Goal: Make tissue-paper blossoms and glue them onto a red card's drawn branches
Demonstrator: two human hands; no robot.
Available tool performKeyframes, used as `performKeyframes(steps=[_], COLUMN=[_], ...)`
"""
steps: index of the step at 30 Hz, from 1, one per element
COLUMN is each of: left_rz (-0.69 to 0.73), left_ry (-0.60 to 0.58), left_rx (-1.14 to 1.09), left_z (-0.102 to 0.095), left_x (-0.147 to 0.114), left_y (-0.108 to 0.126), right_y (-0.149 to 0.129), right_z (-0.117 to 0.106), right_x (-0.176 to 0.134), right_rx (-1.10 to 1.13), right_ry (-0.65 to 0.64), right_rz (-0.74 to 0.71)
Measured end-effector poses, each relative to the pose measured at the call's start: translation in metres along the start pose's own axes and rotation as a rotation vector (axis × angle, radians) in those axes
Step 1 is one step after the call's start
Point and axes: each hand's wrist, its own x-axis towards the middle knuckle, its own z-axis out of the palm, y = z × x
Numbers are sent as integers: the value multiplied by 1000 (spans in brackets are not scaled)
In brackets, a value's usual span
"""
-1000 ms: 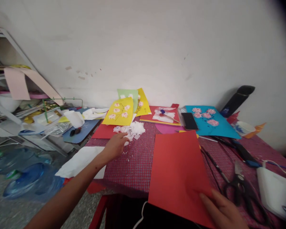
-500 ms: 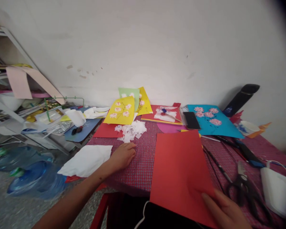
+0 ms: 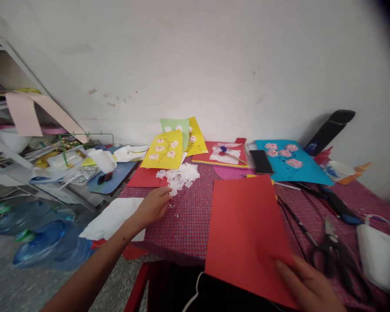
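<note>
My right hand (image 3: 307, 281) grips a sheet of red paper (image 3: 240, 234) by its lower right part, the thumb lying on top. The sheet slants over the table's front edge. My left hand (image 3: 156, 206) is over the tablecloth with its fingers stretched forward, the tips at the near edge of a heap of torn white paper scraps (image 3: 183, 174). Whether a scrap is under those fingertips is hidden. Tiny white bits lie on the cloth just right of the hand. A white paper sheet (image 3: 113, 216) lies partly beneath my left wrist.
Behind the scraps lean yellow sheets with paper flowers (image 3: 164, 151). At the right are a blue flower sheet (image 3: 308, 169), a phone (image 3: 261, 161), black scissors (image 3: 336, 255), a white device (image 3: 378, 258) and a bowl (image 3: 339, 170). Blue water bottles (image 3: 52, 247) stand on the floor.
My left hand has moved left and slightly forward, uncovering small white bits on the cloth. My right hand and the red paper have stayed almost in place.
</note>
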Motion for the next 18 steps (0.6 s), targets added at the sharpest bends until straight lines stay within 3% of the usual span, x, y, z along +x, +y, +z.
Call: performKeyframes(steps=[10, 15, 18], left_rz=[-7, -7, -4], left_ry=[-90, -76, -54], left_rx=[16, 15, 20], left_z=[6, 13, 7], left_x=[-3, -5, -5], left_y=[8, 9, 9], right_y=[2, 4, 3], right_z=[-1, 0, 1], right_x=[0, 0, 1], right_rx=[-10, -42, -30], right_ry=[9, 33, 19], right_rz=[-5, -19, -29])
